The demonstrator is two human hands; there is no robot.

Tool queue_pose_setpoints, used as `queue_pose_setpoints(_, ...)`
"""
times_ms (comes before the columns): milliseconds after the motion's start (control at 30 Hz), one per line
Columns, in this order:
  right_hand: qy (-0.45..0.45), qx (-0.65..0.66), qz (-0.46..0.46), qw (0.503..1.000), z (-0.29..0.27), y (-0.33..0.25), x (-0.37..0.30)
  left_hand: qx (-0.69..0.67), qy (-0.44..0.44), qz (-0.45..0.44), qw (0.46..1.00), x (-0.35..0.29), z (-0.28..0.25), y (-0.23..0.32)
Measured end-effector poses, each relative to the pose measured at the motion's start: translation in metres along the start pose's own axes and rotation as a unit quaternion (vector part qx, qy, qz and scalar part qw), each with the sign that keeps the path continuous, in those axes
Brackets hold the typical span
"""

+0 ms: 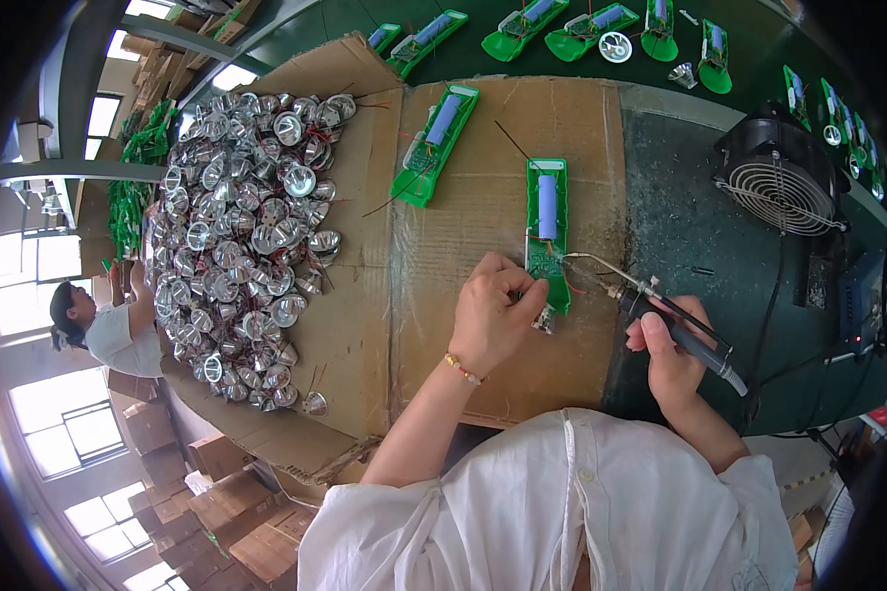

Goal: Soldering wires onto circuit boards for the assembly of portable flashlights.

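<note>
A green flashlight housing (559, 288) lies on the cardboard with a blue cylindrical battery (547, 207) and a small circuit board (545, 260) in it. My left hand (496, 307) is closed in a pinch at the board's left edge; what its fingers hold is hidden. Just below those fingertips shows part of a shiny reflector (544, 320). My right hand (672, 357) grips a black soldering iron (682, 333) with a thin solder feed tube beside it. The iron's tip reaches the board from the right. A second green housing with battery (434, 146) lies tilted farther left.
A large heap of silver reflectors with wires (237, 227) fills the cardboard box at left. At right stand a black fan (781, 177) and a blue box unit (860, 300) with cables. More green housings (524, 28) line the far bench. Another person (113, 325) is at far left.
</note>
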State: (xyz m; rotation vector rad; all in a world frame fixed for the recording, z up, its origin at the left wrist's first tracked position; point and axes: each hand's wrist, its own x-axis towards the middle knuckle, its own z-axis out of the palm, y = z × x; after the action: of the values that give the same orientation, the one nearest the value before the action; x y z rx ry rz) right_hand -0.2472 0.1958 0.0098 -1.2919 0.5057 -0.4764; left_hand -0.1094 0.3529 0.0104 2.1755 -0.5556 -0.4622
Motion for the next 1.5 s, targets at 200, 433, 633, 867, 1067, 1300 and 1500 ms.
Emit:
queue_pose_setpoints(200, -0.016, -0.014, 0.017, 1.0, 0.001, 0.001, 0.0, 0.024, 0.02, 0.015, 0.999, 0.001, 0.002, 0.003)
queue_pose_setpoints(433, -0.019, -0.02, 0.008, 1.0, 0.0, 0.003, 0.001, 0.069, 0.069, 0.038, 0.994, -0.007, -0.005, 0.015)
queue_pose_setpoints(633, -0.033, -0.02, 0.012, 0.999, 0.007, 0.005, 0.005, 0.026, 0.109, 0.02, 0.994, -0.007, -0.001, 0.009)
queue_pose_setpoints(867, -0.026, -0.025, 0.029, 0.999, 0.009, 0.008, 0.007, 0.116, 0.132, 0.069, 0.982, -0.005, 0.002, 0.01)
queue_pose_setpoints(1067, -0.031, -0.031, 0.033, 0.998, 0.009, 0.011, 0.008, 0.084, 0.129, 0.058, 0.986, -0.004, 0.003, 0.009)
queue_pose_setpoints(1300, -0.023, -0.002, 0.012, 1.0, 0.006, 0.007, 0.004, 0.089, 0.126, 0.066, 0.986, -0.002, 0.003, 0.008)
queue_pose_setpoints(1500, 0.0, -0.037, -0.031, 0.999, 0.004, 0.001, 0.007, 0.071, 0.118, 0.05, 0.989, -0.001, -0.001, 0.012)
